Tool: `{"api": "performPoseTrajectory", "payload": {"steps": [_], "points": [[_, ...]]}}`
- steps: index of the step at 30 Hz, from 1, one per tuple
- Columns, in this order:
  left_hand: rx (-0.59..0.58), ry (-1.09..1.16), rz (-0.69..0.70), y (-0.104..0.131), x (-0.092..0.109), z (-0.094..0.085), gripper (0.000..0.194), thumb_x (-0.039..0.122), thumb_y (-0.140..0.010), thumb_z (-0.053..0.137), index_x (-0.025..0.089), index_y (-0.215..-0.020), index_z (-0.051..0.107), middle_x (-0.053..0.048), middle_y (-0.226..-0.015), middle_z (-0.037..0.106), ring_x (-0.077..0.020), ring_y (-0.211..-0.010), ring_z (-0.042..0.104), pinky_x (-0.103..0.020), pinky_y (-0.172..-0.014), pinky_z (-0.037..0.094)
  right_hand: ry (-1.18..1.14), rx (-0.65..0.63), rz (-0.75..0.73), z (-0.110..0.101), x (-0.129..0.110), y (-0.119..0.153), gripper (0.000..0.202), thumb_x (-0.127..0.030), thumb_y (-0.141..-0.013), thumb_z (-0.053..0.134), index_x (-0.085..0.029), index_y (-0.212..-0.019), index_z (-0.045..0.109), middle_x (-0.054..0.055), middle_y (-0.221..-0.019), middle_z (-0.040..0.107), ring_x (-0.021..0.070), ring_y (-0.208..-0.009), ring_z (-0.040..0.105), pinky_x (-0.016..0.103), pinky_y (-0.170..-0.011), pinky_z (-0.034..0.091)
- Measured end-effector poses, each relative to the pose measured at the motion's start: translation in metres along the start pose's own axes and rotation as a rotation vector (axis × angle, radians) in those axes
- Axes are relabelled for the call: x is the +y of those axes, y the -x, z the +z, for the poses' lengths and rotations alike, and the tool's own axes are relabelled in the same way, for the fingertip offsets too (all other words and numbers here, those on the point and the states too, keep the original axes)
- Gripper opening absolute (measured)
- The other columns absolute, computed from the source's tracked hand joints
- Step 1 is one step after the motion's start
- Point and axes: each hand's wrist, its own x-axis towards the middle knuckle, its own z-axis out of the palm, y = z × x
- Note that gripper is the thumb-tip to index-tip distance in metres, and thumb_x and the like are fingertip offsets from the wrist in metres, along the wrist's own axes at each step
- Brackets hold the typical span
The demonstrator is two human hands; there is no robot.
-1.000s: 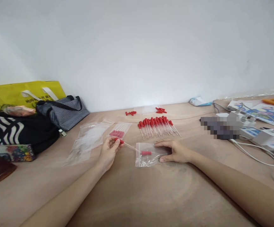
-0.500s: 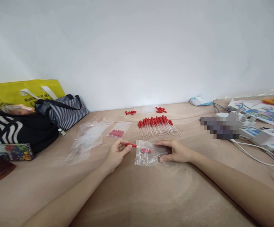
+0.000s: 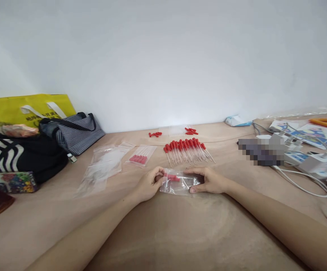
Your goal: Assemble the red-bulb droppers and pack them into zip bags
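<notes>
A clear zip bag [image 3: 177, 189] lies before me with red-bulbed glass droppers inside it. My right hand [image 3: 210, 181] grips the bag's far end between thumb and fingers. At the bag's mouth on the left, my left hand [image 3: 152, 183] is closed on the red bulb end of a dropper [image 3: 169, 176], whose tube lies within the bag. The fingertips partly hide that bulb. Beyond my hands, several droppers [image 3: 186, 146] lie side by side in a row, bulbs away from me. To their left is a flat bag of droppers [image 3: 139, 159].
Flat clear bags [image 3: 104, 163] are piled on the left. Loose red bulbs [image 3: 155, 134] and more red bulbs [image 3: 191, 131] lie near the wall. A striped bag [image 3: 75, 133] and black bag [image 3: 25, 160] stand far left. Chargers and white cables [image 3: 304, 180] clutter the right.
My left hand has moved right to the bag's mouth, sliding the dropper it holds into the bag. The right hand stays in place on the bag.
</notes>
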Motion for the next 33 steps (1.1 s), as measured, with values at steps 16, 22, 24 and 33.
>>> {"api": "performPoseTrajectory", "payload": {"steps": [16,22,24,33], "points": [[0.321,-0.074,-0.066,0.004,-0.014,-0.008,0.019,0.032,-0.068,0.053,0.017,-0.070,0.065,0.001,-0.061,0.059,-0.0137,-0.056,0.052,-0.022,-0.051,0.039,0.218,0.153,-0.027,0.000,0.001,0.000,0.051,-0.048,-0.062,0.065,-0.020,-0.104,0.058,0.008,-0.104,0.060,0.0222,-0.096,0.054,0.039,-0.084,0.042],[0.404,-0.173,-0.127,-0.020,-0.019,-0.028,0.014,0.024,-0.069,0.048,0.017,-0.075,0.059,-0.001,-0.066,0.059,-0.0125,-0.055,0.053,-0.023,-0.054,0.042,0.198,0.117,-0.010,-0.003,0.003,0.001,0.048,-0.046,-0.065,0.063,-0.021,-0.105,0.057,0.008,-0.107,0.059,0.0216,-0.099,0.053,0.038,-0.086,0.041],[0.339,-0.206,-0.138,-0.041,-0.016,-0.031,0.009,0.022,-0.065,0.055,0.017,-0.070,0.060,-0.001,-0.066,0.061,-0.0136,-0.061,0.055,-0.024,-0.060,0.042,0.186,0.115,-0.021,-0.002,0.002,0.000,0.047,-0.046,-0.066,0.063,-0.021,-0.104,0.058,0.007,-0.107,0.059,0.0212,-0.099,0.053,0.037,-0.086,0.041],[0.220,-0.148,-0.375,-0.136,-0.022,-0.018,0.020,0.026,-0.079,0.054,0.012,-0.092,0.058,-0.006,-0.095,0.058,-0.0198,-0.086,0.055,-0.034,-0.075,0.045,0.199,0.121,-0.037,-0.002,0.004,0.000,0.046,-0.045,-0.066,0.063,-0.019,-0.103,0.058,0.007,-0.106,0.059,0.0201,-0.098,0.052,0.036,-0.087,0.040]]}}
